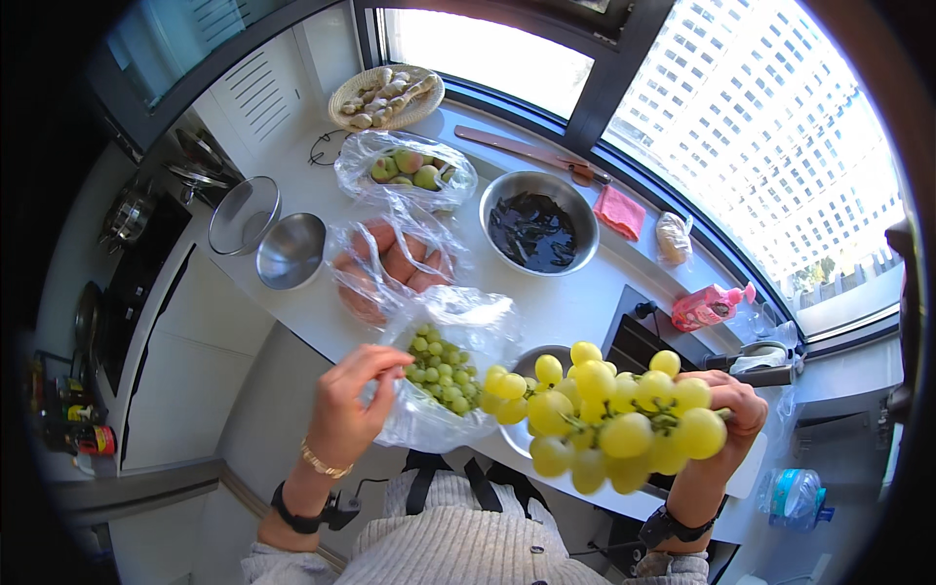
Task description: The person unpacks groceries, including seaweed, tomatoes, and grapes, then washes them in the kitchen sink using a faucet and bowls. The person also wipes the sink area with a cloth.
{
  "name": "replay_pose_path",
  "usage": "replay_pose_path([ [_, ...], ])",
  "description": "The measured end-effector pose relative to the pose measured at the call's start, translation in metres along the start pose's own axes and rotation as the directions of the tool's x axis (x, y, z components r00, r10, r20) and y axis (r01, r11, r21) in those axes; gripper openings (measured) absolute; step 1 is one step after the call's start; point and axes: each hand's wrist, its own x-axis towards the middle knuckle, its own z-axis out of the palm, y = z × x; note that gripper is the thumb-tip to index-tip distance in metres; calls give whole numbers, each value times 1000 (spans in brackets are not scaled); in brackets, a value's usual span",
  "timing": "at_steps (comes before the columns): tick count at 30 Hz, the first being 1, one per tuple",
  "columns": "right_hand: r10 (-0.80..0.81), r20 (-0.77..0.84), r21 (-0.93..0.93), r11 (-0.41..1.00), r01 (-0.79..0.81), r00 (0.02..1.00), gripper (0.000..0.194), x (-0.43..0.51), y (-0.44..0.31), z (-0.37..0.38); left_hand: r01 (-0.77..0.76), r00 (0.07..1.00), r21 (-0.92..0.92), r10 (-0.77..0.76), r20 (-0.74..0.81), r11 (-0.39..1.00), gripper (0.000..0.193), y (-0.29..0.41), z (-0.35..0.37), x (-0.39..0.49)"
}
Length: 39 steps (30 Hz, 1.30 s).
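My right hand (731,409) holds up a large bunch of green grapes (621,424) by its stem end. The bunch hangs above the counter's front edge and partly hides a metal bowl (545,358). My left hand (358,402) is at the open mouth of a clear plastic bag (431,431), its thumb and fingers drawn together at the bag's left rim; whether they pinch the plastic cannot be told. More green grapes (442,373) lie inside that bag. Behind it sits a clear bag of large reddish-brown produce (402,259).
A metal bowl (486,212) holds dark pieces in liquid. Farther back are bagged green-red fruit (409,168) and a basket of ginger (420,106). Left stand a glass bowl (245,216) and a steel bowl (291,252). A sheathed knife (512,145), pink cloth (619,212) and pink pump bottle (706,308) line the window side.
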Motion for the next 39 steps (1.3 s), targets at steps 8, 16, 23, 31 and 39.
replay_pose_path([
  [8, 238, 369, -159, 969, -192, 898, 15, -56, 92, -62, 662, 529, -2, -465, 710, 750, 34, 25, 144, -112],
  [16, 546, 170, 173, 803, -570, 820, 21, -125, 196, -59, 788, 566, -535, -698, 438, 304, 41, -87, 299, -138],
  [23, 599, 68, -83, 800, -594, 798, 27, -158, 228, -122, 786, 609, -395, -707, 361, 475, 31, -64, 327, -118],
  [31, 555, -542, -90, 709, -700, 632, 31, -174, 218, -387, 848, 524, -318, -586, 619, 423, 42, -5, 469, -78],
  [39, 407, 14, -999, 38, -2, 914, 51, -99, 313, -528, 850, 506, -294, -525, 684, 436, 41, -27, 609, -73],
])
